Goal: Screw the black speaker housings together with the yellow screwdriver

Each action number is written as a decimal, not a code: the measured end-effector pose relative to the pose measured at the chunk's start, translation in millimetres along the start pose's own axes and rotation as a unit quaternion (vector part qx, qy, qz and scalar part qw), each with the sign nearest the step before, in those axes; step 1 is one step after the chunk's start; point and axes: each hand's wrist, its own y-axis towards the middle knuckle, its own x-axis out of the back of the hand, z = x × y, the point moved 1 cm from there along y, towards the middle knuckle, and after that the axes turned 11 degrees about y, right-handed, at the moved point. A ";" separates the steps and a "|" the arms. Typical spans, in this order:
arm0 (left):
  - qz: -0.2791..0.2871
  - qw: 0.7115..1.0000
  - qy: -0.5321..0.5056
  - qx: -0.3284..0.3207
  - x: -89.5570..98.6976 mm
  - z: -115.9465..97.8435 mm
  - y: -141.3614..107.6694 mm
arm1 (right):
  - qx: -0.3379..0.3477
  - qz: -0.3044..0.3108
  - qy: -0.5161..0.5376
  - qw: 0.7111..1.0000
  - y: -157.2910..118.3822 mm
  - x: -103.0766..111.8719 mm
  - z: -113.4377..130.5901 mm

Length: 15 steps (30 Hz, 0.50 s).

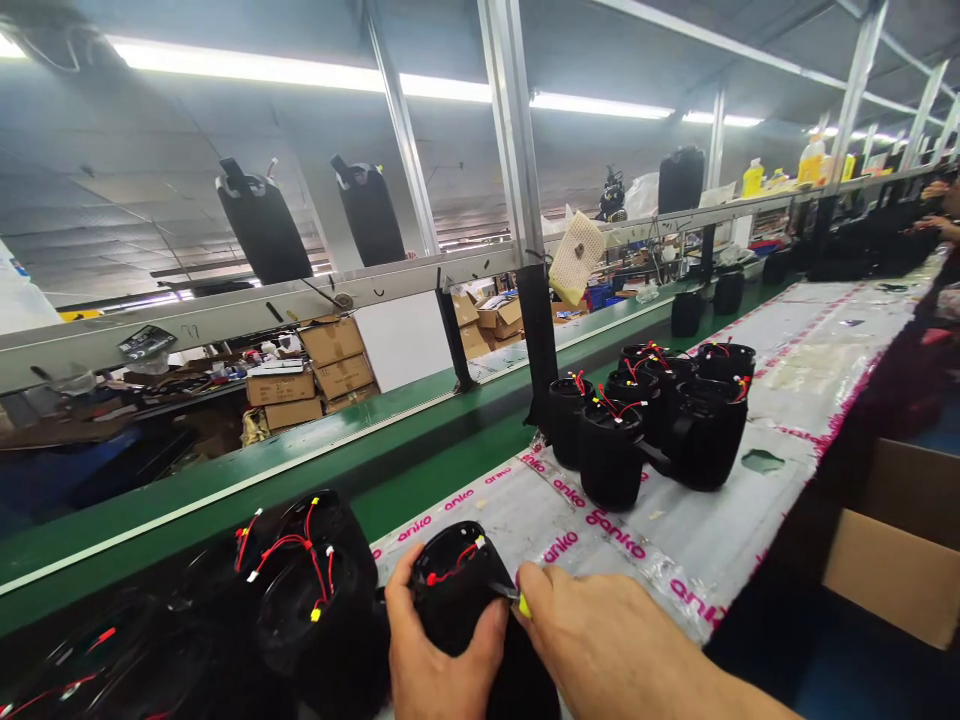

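My left hand (442, 660) is wrapped round a black speaker housing (525, 670) with an open top, thumb and fingers on either side of its rim. Inside that top lies a red wire (454, 573) with a white plug at one end. My right hand (600, 620) grips a small yellow-handled tool (523, 605) with a thin metal blade. The blade's tip touches or nearly touches the housing just below its rim; its exact kind is hidden by my fingers. Close to my left hand stand more black housings (352, 640) with red wires and yellow and white plugs.
Another cluster of black housings (611, 460) stands on the white printed bench cover (660, 545). A green conveyor belt (435, 470) runs behind, below a metal shelf rail (397, 285). An open cardboard box (892, 575) is at right. Another person's hands (937, 205) show at far right.
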 end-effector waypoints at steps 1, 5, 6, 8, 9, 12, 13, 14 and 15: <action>0.008 1.000 -0.013 0.001 -0.5 0.2 0.1 | 0.012 -0.019 0.026 0.999 -3.4 -5.4 -3.9; 0.050 0.996 -0.067 -0.003 -3.1 1.9 1.6 | 0.061 -0.108 0.128 0.984 -17.2 -18.3 -15.6; 0.059 0.996 -0.071 0.001 -3.1 2.9 2.9 | 0.071 -0.132 0.137 0.979 -18.9 -17.9 -16.4; 0.059 0.995 -0.074 0.026 -1.6 6.3 6.8 | 0.097 -0.169 0.144 0.970 -18.8 -14.0 -15.9; 0.060 0.994 -0.083 0.041 -0.5 8.4 8.9 | 0.105 -0.180 0.148 0.967 -17.3 -11.7 -15.3; 0.064 0.988 -0.128 0.061 2.7 14.1 13.5 | 0.055 -0.178 0.165 0.968 -11.7 -9.5 -15.4; 0.064 0.986 -0.143 0.058 3.4 15.5 14.0 | 0.032 -0.169 0.171 0.970 -10.6 -10.7 -15.9; 0.064 0.985 -0.151 0.057 3.7 16.5 14.0 | 0.017 -0.156 0.175 0.972 -10.1 -12.4 -16.2; 0.061 0.984 -0.155 0.058 3.9 17.1 13.5 | 0.013 -0.141 0.174 0.974 -10.3 -14.2 -16.3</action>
